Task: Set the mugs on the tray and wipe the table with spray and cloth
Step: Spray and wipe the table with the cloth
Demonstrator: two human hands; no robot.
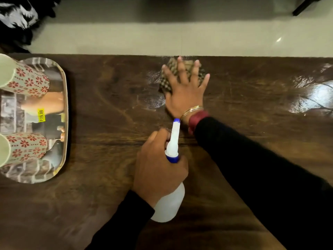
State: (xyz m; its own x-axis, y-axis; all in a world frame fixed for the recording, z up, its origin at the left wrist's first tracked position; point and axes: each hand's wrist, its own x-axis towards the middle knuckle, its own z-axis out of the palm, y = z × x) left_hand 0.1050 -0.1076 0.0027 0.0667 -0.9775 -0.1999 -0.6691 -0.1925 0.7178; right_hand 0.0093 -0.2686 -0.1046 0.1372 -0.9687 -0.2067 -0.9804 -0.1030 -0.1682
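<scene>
- Brown wood, dark and scratched, is making up the long table [100,109] that we are leaning over. Its far edge is running beside a pale tiled floor [162,37].
- We are pressing our right hand [185,91] flat on a crumpled brown-and-beige checked cloth [164,84] near the table's far edge. The fingers are lying straight and spread wide, so the cloth is showing only between and around them.
- Our right wrist is wearing thin gold bangles [191,110] above a maroon cuff [197,120] and a black sleeve [252,168].
- We are gripping a translucent white plastic spray bottle [169,206] with our left hand [158,165], the fingers curling round its neck just below the blue collar. Its white nozzle with a blue tip is pointing away from us, toward the right wrist.
- The bottle is tilting forward; we cannot tell whether its base is touching the table.
- Wet shiny patches [155,101] are glistening on the wood just left of the cloth, and another wet streak [313,100] is shining well apart at the right end.
- Both mugs are standing on a rounded rectangular tray printed with a photo [66,109] at the left end of the table: the far cream mug with red flowers [28,80] and the near cream mug with red flowers [27,147], apart from each other.
- A yellow price sticker [40,115] is sitting on the tray between the two mugs.
- Black-and-white patterned fabric [18,17] is lying at the top left, beyond the table.
</scene>
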